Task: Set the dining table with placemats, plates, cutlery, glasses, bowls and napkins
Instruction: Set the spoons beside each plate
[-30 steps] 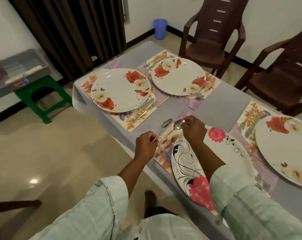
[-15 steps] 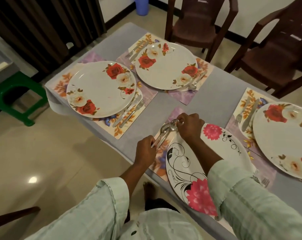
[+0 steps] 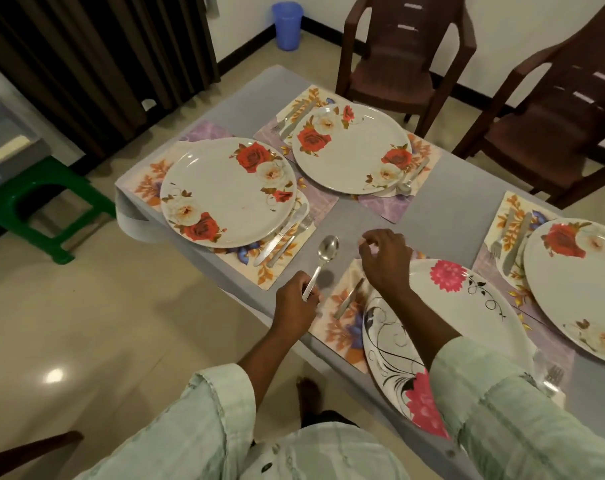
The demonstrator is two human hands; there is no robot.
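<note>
My left hand [image 3: 294,303] grips a spoon [image 3: 323,259] by its handle, bowl raised over the worktop's [image 3: 443,216] near edge. My right hand [image 3: 385,259] hovers loosely curled, holding nothing, above a utensil [image 3: 348,298] lying on the near placemat [image 3: 342,323]. I'd lay the spoon parallel beside it, clear of the pink-flowered plate [image 3: 467,306].

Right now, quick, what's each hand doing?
Left hand: grips the spoon by its handle.
Right hand: fingers loosely curled above the placemat, holding nothing visible.
</note>
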